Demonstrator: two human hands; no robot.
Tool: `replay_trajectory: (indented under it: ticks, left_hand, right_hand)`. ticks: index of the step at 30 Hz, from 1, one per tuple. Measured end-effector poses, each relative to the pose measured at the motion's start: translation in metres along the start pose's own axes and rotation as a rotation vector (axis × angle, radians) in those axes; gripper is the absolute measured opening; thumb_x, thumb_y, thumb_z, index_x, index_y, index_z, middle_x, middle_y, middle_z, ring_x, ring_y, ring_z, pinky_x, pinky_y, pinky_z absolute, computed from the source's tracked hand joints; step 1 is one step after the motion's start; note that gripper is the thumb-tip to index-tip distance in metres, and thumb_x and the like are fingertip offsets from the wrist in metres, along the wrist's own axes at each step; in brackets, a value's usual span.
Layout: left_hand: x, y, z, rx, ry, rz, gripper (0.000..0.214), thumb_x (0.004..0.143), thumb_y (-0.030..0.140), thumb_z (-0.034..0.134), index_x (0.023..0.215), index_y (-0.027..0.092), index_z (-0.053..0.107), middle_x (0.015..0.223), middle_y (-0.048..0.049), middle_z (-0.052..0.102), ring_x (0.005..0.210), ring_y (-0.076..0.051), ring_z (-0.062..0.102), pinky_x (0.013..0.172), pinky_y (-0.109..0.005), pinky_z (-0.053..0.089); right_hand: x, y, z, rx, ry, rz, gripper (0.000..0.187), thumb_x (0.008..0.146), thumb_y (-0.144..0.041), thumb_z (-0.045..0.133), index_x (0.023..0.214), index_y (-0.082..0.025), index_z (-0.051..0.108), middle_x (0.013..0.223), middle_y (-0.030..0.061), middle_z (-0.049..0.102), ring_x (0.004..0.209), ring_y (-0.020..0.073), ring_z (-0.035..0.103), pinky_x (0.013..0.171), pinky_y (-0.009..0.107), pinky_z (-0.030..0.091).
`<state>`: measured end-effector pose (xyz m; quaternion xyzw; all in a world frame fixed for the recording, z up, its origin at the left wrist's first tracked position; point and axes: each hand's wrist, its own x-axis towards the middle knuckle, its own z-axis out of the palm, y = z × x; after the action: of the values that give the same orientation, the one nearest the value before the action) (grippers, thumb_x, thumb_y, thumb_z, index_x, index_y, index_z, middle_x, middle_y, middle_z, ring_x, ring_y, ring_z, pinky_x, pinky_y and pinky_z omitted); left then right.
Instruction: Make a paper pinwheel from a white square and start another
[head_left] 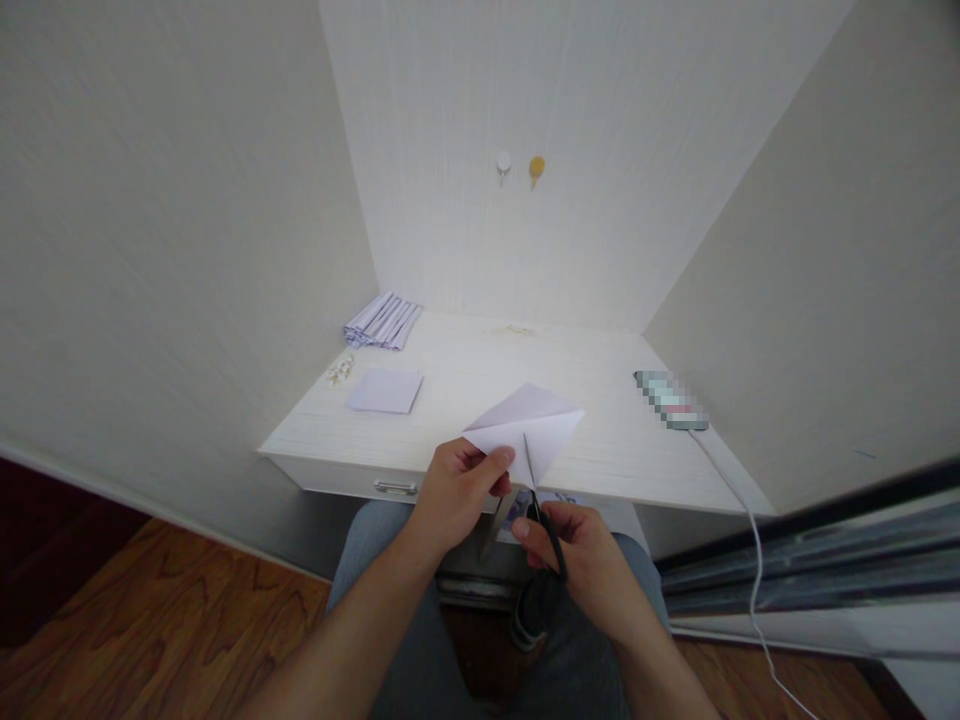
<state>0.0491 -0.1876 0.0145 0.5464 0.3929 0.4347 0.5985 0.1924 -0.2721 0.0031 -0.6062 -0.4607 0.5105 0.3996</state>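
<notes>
A folded sheet of white paper (529, 420) is held up at the near edge of the white wood-grain counter (480, 360); I judge the step in hand to be cutting it. My left hand (472, 482) pinches the sheet, thumb on top. My right hand (570, 545) grips black-handled metal scissors (535, 506), one blade lying across the paper. The next cut calls for steady paper while the blades close. Farther left lie a flat white paper square (385, 391) and a bundle of narrow folded white paper strips (383, 322).

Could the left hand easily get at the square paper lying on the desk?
Probably yes: nothing visible stands between the left hand and the square paper, though that hand holds the folded sheet.
</notes>
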Motion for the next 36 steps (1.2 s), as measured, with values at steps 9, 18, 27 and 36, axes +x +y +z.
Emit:
replay_trajectory:
  ticks: [9,18,27,36]
  left_hand:
    - [-0.0001,0.0005,-0.0004,-0.001,0.007,0.002,0.03,0.078,0.04,0.069,0.059,0.016,0.065,0.053,-0.0016,0.063,0.052,-0.013,0.057,0.056,-0.026,0.046]
    - [-0.0016,-0.0003,0.001,-0.01,-0.014,-0.007,0.03,0.078,0.04,0.069,0.06,0.016,0.066,0.054,-0.0014,0.063,0.052,-0.013,0.056,0.056,-0.025,0.045]
    - [-0.0035,-0.0017,0.0021,-0.017,-0.023,-0.012,0.031,0.08,0.04,0.069,0.06,0.016,0.066,0.055,-0.0016,0.064,0.053,-0.012,0.057,0.057,-0.025,0.045]
    - [-0.0018,-0.0025,0.0034,-0.068,-0.024,-0.027,0.031,0.079,0.04,0.071,0.06,0.016,0.067,0.054,-0.0018,0.064,0.052,-0.013,0.056,0.057,-0.025,0.046]
  right_hand:
    - [-0.0011,-0.0034,0.0005,-0.035,0.017,-0.013,0.048,0.071,-0.061,0.069,0.055,-0.022,0.048,0.054,-0.003,0.042,0.054,0.0119,0.033,0.052,0.028,0.024]
    - [0.0,-0.0016,0.001,-0.018,0.049,0.0,0.05,0.069,-0.063,0.07,0.055,-0.022,0.046,0.053,-0.004,0.04,0.053,0.0114,0.032,0.051,0.027,0.023]
    - [-0.0003,-0.0012,-0.0001,-0.042,0.07,-0.021,0.051,0.07,-0.063,0.072,0.054,-0.022,0.047,0.052,-0.0043,0.039,0.053,0.0114,0.032,0.051,0.027,0.024]
    - [-0.0005,-0.0022,-0.0012,-0.047,0.08,-0.004,0.052,0.066,-0.064,0.076,0.053,-0.021,0.05,0.052,-0.0023,0.049,0.053,0.0126,0.039,0.051,0.027,0.028]
